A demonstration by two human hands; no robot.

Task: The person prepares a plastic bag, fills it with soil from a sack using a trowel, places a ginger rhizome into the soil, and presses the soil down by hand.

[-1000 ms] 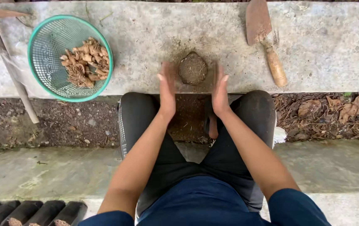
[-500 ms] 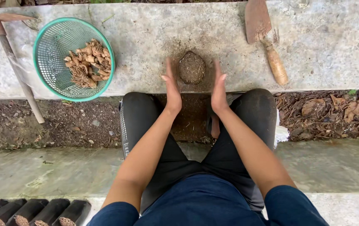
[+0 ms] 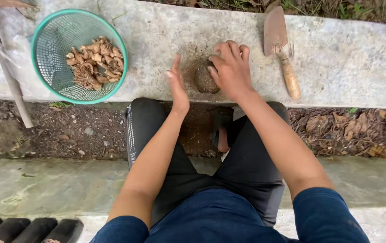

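I read this as the shaping step on a ball of dark soil, which sits on the concrete surface just ahead of my knees. My right hand is cupped over the ball's right side, fingers curled around it and touching it, without lifting it as far as I can tell. My left hand stands open and flat, edge-on, just left of the ball and apart from it, holding nothing. The next move, I judge, calls for even pressure from both sides so the clump does not crumble. Well left of the ball lies a green mesh basket with pale root pieces; right of it, a trowel.
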